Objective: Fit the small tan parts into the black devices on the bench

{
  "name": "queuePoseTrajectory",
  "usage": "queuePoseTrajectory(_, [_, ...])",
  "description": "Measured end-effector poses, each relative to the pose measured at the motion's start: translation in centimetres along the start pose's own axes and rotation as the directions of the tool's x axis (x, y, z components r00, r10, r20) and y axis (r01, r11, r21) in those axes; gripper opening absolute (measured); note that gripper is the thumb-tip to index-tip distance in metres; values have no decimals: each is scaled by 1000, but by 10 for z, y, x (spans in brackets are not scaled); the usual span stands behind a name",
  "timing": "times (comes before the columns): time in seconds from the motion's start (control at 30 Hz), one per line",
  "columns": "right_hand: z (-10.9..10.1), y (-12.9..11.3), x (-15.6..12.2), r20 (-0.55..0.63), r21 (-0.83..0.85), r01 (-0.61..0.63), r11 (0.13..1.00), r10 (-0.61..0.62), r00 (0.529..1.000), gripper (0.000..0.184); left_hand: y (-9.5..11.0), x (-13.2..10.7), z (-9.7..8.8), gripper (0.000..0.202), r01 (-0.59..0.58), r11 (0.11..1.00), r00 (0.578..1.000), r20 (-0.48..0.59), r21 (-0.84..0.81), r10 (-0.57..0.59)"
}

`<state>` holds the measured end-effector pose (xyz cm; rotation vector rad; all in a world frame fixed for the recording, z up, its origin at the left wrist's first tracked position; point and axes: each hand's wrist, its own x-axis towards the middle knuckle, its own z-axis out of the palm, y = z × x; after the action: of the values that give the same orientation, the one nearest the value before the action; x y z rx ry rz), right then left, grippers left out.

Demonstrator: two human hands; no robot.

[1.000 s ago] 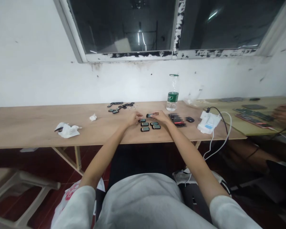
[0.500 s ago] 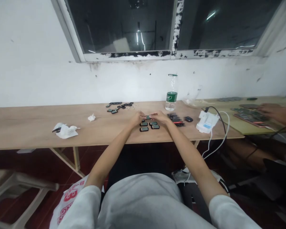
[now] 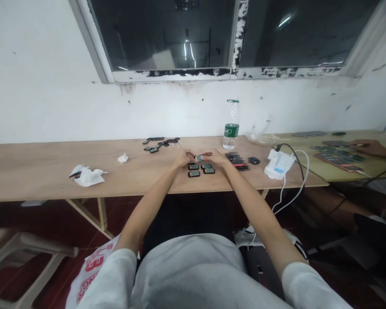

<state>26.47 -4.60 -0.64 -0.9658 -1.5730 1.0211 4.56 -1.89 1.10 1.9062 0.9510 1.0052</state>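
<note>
Both my hands meet above the middle of the wooden table (image 3: 35,171). My left hand (image 3: 184,158) and my right hand (image 3: 213,157) pinch one small dark device with a greenish screen (image 3: 200,157) between their fingertips, just off the tabletop. Directly below it several identical small devices (image 3: 200,170) lie in neat rows on the table. A loose heap of more dark devices and small parts (image 3: 161,143) lies farther back to the left.
A water bottle (image 3: 232,125) stands behind my right hand. A dark phone-like item (image 3: 237,160), a small black object (image 3: 254,160) and a white charger with cables (image 3: 279,165) lie to the right. Crumpled tissues (image 3: 87,175) lie left. Another person's hand (image 3: 369,146) works at the adjoining table.
My hands drew closer together around the one device, and the view shifted slightly. The other person's hand moved farther back over their table.
</note>
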Motion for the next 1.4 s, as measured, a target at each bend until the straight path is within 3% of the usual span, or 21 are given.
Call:
queuePoseTrajectory(0.2, [-2, 2, 4, -190, -306, -64, 950, 5, 982, 22, 0, -1, -30, 26, -115, 978, 993, 13, 174, 114])
queuePoseTrajectory(0.33, [-7, 8, 4, -243, -412, -118, 904, 17, 970, 10, -16, -11, -61, 34, -80, 951, 981, 193, 300, 21])
queuePoseTrajectory(0.47, [-6, 12, 1, -251, -523, -142, 841, 7, 968, 6, -32, -23, -76, 43, -113, 913, 980, 193, 392, 39])
queuePoseTrajectory(0.67, [8, 3, 4, -128, -649, -43, 759, -54, 990, 24, -38, -23, -71, 35, -79, 919, 986, 165, 386, 16])
queuePoseTrajectory(0.77, [21, -6, 13, -21, -681, 51, 731, -90, 996, 23, -39, -23, -71, 32, -110, 930, 979, 200, 350, 40])
queuePoseTrajectory(0.83, [31, -10, 19, 53, -689, 91, 719, -76, 996, 18, -40, -25, -71, 31, -139, 935, 975, 212, 327, 71])
queuePoseTrajectory(1.0, [46, -14, 27, 178, -673, 119, 730, 3, 984, 32, -41, -28, -68, 31, -189, 925, 975, 174, 329, 137])
queuePoseTrajectory(1.2, [42, -9, 25, 95, -563, 114, 818, -73, 993, 29, -29, -17, -57, 26, -253, 905, 967, 119, 343, 225])
queuePoseTrajectory(1.4, [33, -7, 18, -117, -246, 104, 964, -136, 984, 36, -18, -2, -43, 19, -311, 874, 950, 81, 374, 303])
